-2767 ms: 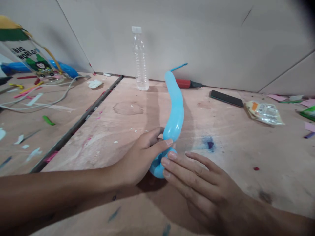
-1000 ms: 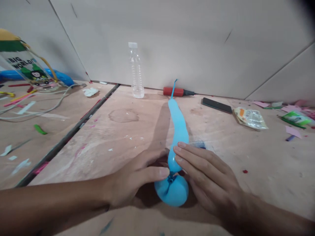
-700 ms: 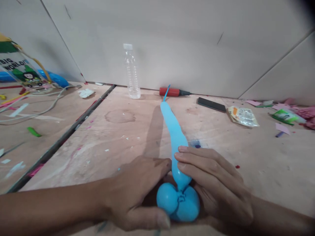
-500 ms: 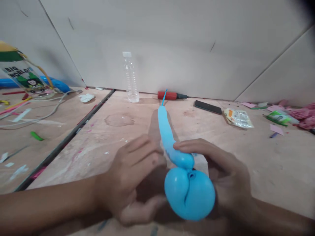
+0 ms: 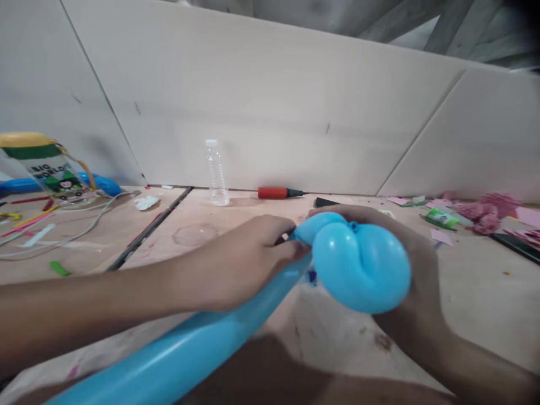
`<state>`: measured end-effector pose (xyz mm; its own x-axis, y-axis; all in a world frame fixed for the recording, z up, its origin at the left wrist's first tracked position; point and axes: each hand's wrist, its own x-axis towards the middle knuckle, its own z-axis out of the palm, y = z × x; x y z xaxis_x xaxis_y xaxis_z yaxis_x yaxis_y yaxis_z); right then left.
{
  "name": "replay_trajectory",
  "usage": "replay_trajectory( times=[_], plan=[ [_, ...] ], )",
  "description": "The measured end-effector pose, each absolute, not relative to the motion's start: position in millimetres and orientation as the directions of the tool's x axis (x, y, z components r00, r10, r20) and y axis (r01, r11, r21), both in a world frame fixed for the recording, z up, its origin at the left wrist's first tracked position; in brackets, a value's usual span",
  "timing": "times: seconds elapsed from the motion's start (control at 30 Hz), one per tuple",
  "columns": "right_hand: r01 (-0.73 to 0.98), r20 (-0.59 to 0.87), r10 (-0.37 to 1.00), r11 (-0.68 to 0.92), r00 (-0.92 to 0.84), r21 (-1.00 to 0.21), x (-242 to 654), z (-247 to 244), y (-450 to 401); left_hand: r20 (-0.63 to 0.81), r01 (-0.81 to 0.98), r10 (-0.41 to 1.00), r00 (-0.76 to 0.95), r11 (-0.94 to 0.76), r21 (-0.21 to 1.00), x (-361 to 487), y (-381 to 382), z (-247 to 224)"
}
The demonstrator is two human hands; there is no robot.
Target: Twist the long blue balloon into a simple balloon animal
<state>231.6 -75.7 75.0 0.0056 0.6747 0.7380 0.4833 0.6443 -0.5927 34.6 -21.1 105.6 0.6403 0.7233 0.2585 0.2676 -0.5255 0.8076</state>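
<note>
One pale wall (image 5: 236, 101) spans the far side, behind a stained tabletop (image 5: 476, 304). Above it, a long blue balloon (image 5: 202, 337) slants from near left, below the left hand (image 5: 244, 261), whose thumb and forefinger pinch it beside its folded, rounded end (image 5: 363, 267). That end lies to the right, in front of the right hand (image 5: 422, 275), curled around it with fingertips mostly hidden. Far off, a clear bottle (image 5: 217, 177) stands left of a red pump (image 5: 272, 193).
</note>
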Motion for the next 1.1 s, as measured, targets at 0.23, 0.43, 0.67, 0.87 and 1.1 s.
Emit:
replay_trajectory(
  times=[0.23, 0.43, 0.67, 0.87, 1.1],
  plan=[
    [0.445, 0.82, 0.442, 0.856, -0.363, -0.264, 229.4, 20.4, -67.1, 0.066, 0.061, 0.849, 0.523, -0.115, 0.992, 37.0, -36.8, 37.2],
    [0.432, 0.785, 0.372, 0.889, -0.494, -0.149, 234.4, -7.5, -58.2, 0.063, 0.031, 0.835, 0.546, -0.096, 0.995, 27.4, -39.8, 10.9],
    [0.429, 0.823, 0.315, 0.898, -0.474, -0.097, 228.5, -14.9, -56.5, 0.104, -0.004, 0.765, 0.636, -0.131, 0.991, 17.8, -26.7, -1.1],
    [0.416, 0.762, 0.445, 0.873, -0.47, -0.254, 228.0, -6.9, -51.5, 0.11, 0.103, 0.749, 0.653, -0.232, 0.967, 13.7, -19.3, -2.7],
    [0.455, 0.427, 0.681, 0.724, -0.596, -0.519, 227.7, 24.3, -51.6, 0.017, 0.238, 0.738, 0.674, -0.24, 0.941, 18.6, -11.5, -0.5]
  ],
)
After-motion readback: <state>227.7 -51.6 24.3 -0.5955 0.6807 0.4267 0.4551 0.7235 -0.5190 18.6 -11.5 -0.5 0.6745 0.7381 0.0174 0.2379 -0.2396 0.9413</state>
